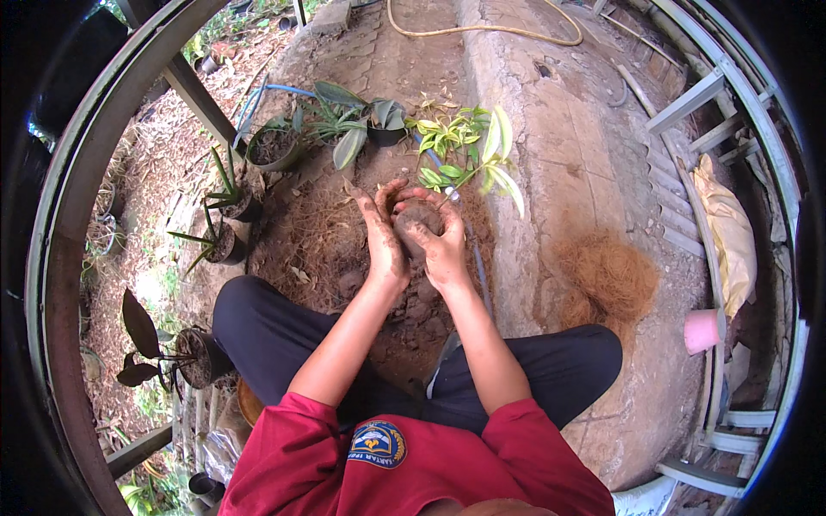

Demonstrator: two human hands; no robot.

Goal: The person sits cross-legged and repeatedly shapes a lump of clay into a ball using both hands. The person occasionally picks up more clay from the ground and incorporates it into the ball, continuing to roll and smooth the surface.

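Observation:
My left hand and my right hand, both smeared with mud, are cupped around a ball of dark soil. The right thumb presses across its near side, while the left palm lies along its left. A thin stem rises from the ball past my right fingers and carries long, pale variegated leaves. Where the stem enters the soil is hidden by my fingers. Beneath my hands lie clumps of wet soil and loose brown fiber.
Potted plants line the left, with a broad-leaved pot and a yellow-green plant ahead. A fiber heap, a pink pot and a tan sack are at right. A hose curves at the far end.

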